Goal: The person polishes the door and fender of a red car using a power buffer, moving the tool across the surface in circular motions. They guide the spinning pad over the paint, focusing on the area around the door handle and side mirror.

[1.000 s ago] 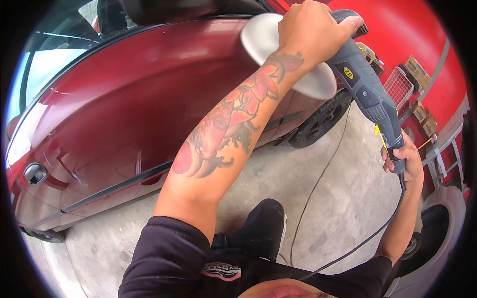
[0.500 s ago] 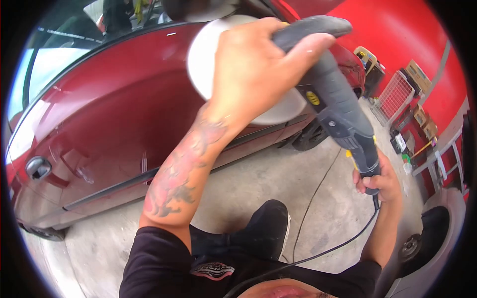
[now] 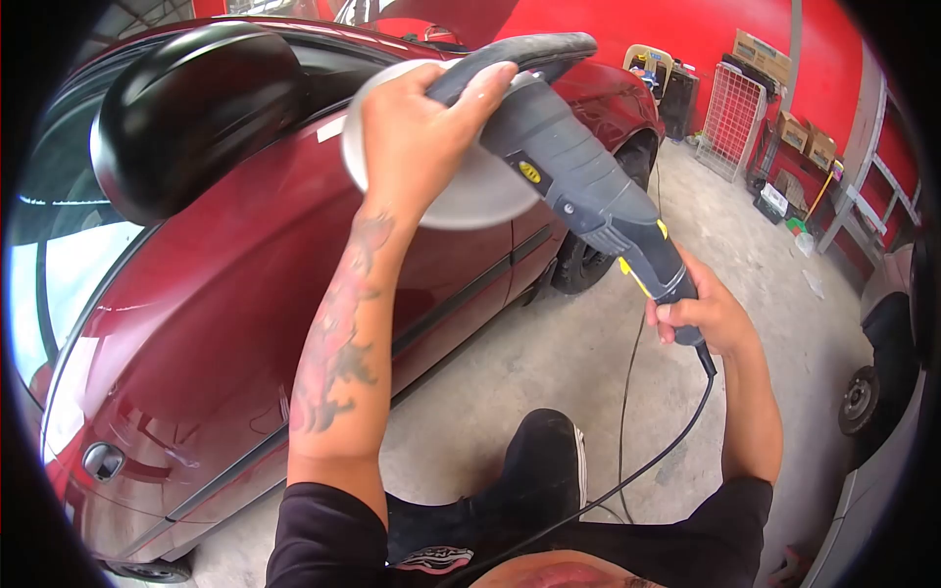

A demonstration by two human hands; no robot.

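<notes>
A grey and black car polisher is held in both hands. My left hand is closed around its looped front handle, above the round white pad. The pad looks blurred and lies over the upper side of a dark red car; my arm partly hides where they meet. Around the narrow rear grip, beside the power cord, my right hand is closed. The black side mirror stands out to the left of the pad.
The cord runs across my body, and another cable trails over the concrete floor. A white wire rack and cardboard boxes stand by the red wall. Part of another vehicle, with its wheel, is at the right.
The polisher and both hands have shifted left and up in view. My viewpoint has turned, bringing the whole side mirror and more of the wall into sight. Both hands keep their grip.
</notes>
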